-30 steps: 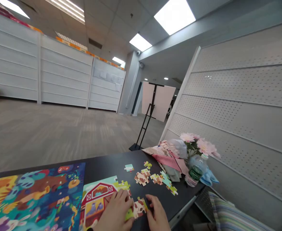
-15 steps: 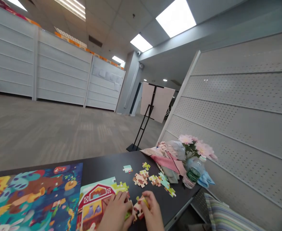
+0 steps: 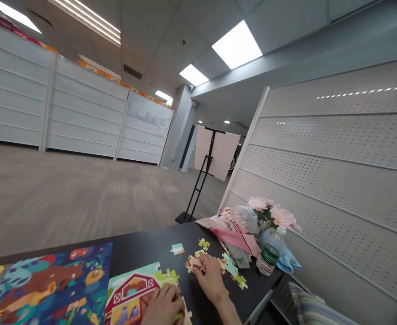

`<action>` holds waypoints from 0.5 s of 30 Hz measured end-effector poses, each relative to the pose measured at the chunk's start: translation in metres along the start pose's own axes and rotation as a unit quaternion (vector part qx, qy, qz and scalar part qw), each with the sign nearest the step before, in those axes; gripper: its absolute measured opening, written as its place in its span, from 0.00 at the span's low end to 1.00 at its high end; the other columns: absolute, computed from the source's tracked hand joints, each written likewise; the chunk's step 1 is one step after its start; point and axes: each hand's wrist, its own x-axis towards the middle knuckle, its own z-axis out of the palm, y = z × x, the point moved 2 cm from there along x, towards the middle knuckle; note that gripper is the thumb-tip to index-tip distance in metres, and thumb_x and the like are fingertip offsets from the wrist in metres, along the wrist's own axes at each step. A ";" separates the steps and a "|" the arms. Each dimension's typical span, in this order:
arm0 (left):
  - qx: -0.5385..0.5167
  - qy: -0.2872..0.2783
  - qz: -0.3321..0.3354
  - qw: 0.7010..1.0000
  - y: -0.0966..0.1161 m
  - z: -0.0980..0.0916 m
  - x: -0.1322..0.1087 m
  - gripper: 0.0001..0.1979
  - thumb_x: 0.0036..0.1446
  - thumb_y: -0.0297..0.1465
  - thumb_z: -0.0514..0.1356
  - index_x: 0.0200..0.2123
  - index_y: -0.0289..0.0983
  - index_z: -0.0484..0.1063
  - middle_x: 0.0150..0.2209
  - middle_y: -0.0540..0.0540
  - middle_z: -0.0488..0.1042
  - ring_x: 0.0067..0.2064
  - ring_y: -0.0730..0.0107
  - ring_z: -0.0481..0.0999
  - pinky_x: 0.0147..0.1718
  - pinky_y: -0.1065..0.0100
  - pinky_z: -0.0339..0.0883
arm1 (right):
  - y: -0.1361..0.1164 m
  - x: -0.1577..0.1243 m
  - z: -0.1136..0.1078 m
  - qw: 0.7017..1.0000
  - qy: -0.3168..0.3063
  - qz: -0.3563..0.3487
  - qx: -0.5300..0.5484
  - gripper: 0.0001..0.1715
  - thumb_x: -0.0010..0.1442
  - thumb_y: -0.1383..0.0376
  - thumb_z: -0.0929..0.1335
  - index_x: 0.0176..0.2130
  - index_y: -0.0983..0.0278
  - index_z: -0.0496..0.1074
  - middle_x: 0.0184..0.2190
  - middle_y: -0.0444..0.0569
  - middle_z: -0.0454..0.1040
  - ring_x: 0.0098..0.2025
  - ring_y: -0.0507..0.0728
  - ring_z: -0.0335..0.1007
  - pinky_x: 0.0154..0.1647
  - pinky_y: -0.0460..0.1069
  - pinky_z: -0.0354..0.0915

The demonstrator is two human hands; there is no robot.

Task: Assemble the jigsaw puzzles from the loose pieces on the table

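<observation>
My left hand [image 3: 164, 304] rests with curled fingers over the right side of a partly assembled barn puzzle [image 3: 126, 291]. A yellow-green puzzle piece [image 3: 177, 317] shows at its fingertips, mostly hidden by the hand. Up and to the right, my right hand [image 3: 210, 277] has its fingers bent down onto loose brown-and-cream puzzle pieces [image 3: 192, 262], thumb and fingers closing on one; its palm hides part of the group. Beside it lie green and pale-blue pieces [image 3: 230, 266]. A small green piece [image 3: 204, 244] and a light-blue piece [image 3: 177, 249] lie farther back.
A colourful animal picture puzzle [image 3: 49, 289] covers the left of the black table [image 3: 140, 246]. Crumpled pink cloth [image 3: 234, 237], a water bottle [image 3: 270, 255], pink flowers [image 3: 276, 214] and a blue cloth [image 3: 289, 262] crowd the right end. A striped cushion [image 3: 315, 304] sits beyond the edge.
My right hand has left the spot beside my left hand and moved up and away, onto the loose brown pieces. My left hand stays on the barn puzzle. The view has tilted slightly upward.
</observation>
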 end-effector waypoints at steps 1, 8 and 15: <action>0.002 -0.003 0.000 1.000 -0.001 0.001 0.001 0.09 0.59 0.32 0.62 0.44 0.47 0.77 0.49 0.45 0.73 0.55 0.50 0.69 0.52 0.52 0.60 | -0.003 0.004 0.007 1.000 -0.010 -0.002 -0.001 0.24 0.55 0.64 0.70 0.52 0.63 0.77 0.50 0.54 0.79 0.55 0.65 0.71 0.61 0.56 0.62; -0.004 -0.008 -0.008 1.000 -0.006 0.004 0.005 0.09 0.60 0.31 0.63 0.44 0.48 0.78 0.50 0.46 0.73 0.55 0.52 0.69 0.52 0.54 0.59 | 0.006 0.010 0.017 0.997 -0.072 0.006 0.001 0.36 0.47 0.73 0.68 0.57 0.66 0.74 0.49 0.56 0.78 0.52 0.63 0.75 0.56 0.53 0.67; -0.023 0.004 0.005 1.000 -0.003 -0.003 -0.002 0.11 0.56 0.31 0.64 0.44 0.48 0.76 0.50 0.49 0.73 0.55 0.54 0.67 0.53 0.56 0.60 | -0.001 0.018 0.006 0.995 -0.099 0.015 0.006 0.22 0.50 0.69 0.68 0.46 0.65 0.78 0.42 0.51 0.78 0.47 0.60 0.75 0.52 0.50 0.66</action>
